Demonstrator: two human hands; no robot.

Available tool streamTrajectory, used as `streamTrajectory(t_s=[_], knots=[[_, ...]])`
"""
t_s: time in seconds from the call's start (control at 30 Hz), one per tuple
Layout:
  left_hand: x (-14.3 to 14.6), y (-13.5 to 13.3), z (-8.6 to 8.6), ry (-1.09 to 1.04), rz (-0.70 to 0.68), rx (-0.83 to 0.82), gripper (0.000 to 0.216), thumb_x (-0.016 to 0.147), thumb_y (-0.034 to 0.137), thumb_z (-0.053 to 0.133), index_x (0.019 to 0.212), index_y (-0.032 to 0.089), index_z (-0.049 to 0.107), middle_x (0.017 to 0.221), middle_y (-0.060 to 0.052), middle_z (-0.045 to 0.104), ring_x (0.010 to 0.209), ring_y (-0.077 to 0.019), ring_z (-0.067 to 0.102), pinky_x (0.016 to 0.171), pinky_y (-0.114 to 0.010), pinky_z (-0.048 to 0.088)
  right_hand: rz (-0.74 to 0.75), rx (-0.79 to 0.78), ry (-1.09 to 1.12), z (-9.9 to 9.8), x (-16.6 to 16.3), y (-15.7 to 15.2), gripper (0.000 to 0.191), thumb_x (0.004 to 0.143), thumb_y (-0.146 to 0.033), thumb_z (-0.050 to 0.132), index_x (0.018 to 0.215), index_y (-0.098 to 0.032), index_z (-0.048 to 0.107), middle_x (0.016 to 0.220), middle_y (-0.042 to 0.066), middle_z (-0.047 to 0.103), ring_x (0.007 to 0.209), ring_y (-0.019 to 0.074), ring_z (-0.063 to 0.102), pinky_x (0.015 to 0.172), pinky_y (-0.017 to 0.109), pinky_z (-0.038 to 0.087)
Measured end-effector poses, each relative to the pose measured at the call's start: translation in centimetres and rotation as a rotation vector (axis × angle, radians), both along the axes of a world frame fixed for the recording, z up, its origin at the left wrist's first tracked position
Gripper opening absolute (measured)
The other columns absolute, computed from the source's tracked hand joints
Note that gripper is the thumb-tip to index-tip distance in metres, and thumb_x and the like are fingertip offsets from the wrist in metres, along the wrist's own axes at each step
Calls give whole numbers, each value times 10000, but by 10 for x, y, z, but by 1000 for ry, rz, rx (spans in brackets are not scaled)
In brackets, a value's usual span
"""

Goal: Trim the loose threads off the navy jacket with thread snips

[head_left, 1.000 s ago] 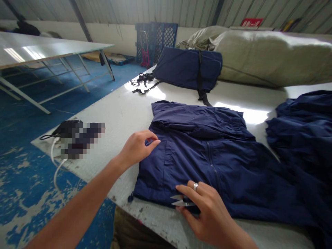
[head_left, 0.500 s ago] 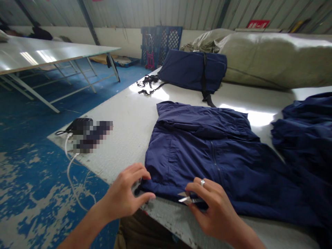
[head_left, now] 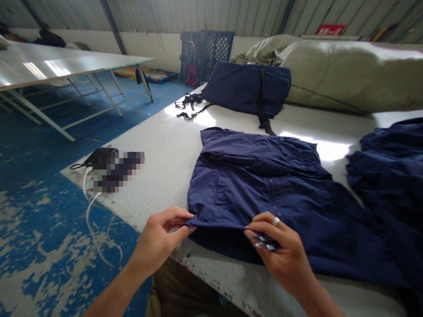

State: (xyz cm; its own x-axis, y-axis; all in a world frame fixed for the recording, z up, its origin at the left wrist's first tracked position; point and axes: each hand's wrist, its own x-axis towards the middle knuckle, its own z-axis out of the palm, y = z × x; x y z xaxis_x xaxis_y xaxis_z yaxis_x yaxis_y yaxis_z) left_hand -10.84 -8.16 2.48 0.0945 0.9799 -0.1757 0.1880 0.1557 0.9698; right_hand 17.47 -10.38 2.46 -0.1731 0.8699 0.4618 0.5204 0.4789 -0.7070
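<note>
Navy nylon jacket (head_left: pixel 261 185) is laid on the white bench (head_left: pixel 158 176), its hem lifted, pinched narrowly by the left hand (head_left: pixel 158 237). Steel thread snips (head_left: pixel 266 243) are held in the right hand (head_left: pixel 280 251), against the hem. A crumpled navy garment (head_left: pixel 386 176) is heaped beside the jacket.

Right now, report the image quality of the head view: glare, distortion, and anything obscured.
Head view: sunlight glares off the white table just above the navy jacket; the wide lens visibly bends the corrugated wall; a pixelated patch hides whatever lies on the table; the right hand covers most of the small snips.
</note>
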Motion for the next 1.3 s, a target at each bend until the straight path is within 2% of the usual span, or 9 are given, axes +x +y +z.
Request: streamTrajectory(t_s=[0.2,0.33,0.5,0.7,0.9,1.0,1.1,1.2,1.3], knots=[[22,5,1,-538,23,-356,298,642,391,960,777,163,825,763,-59,794,695,-149,693,664,-225,566,-111,-56,-34,-3,7,3,122,955,-275,678,859,-227,736,728,6,720,619,144,676,607,222,536],[34,7,-2,-708,-21,-436,317,712,421,920,749,137,782,695,-63,759,639,-153,690,655,-246,572,-266,-88,-92,-11,10,2,184,961,-358,666,881,-228,769,725,5,760,602,159,703,589,227,531],[39,10,-7,-777,-8,-454,304,738,415,893,758,142,762,728,-62,773,729,-184,749,669,-233,570,-346,-132,-94,-14,11,2,213,961,-383,654,890,-229,783,740,-2,779,610,160,719,594,218,535],[40,11,-8,-760,4,-433,310,746,435,885,786,161,746,758,-47,773,755,-193,750,675,-252,589,-344,-181,-28,-2,10,6,272,934,-426,661,811,-218,784,667,-1,750,536,154,684,497,199,510],[38,11,-7,-748,-26,-414,316,747,451,881,776,163,753,730,-36,748,698,-150,710,662,-213,558,-395,-206,17,-2,14,6,277,932,-455,679,832,-218,783,726,7,762,564,153,674,495,200,507],[34,10,-6,-731,-75,-406,329,711,445,891,852,172,774,768,-37,747,699,-137,687,677,-215,547,-439,-208,33,-3,16,4,291,932,-479,684,843,-216,774,714,4,740,563,150,651,487,204,490],[32,7,-3,-531,-96,-184,280,673,318,887,896,197,769,810,-24,726,722,-142,660,672,-231,533,-488,-215,62,2,15,2,278,925,-478,691,845,-222,764,707,-5,719,575,146,637,513,204,490],[29,2,-2,-37,26,331,88,756,174,777,774,219,704,733,-3,645,684,-142,606,605,-238,491,-514,-198,93,8,12,-1,238,930,-446,690,860,-229,758,752,0,732,632,155,659,589,214,522],[23,-5,-5,400,178,811,195,823,69,683,773,248,625,666,14,609,624,-142,589,592,-255,494,-526,-182,73,13,12,-4,249,950,-442,670,837,-236,751,741,-3,725,610,145,636,585,219,507]])
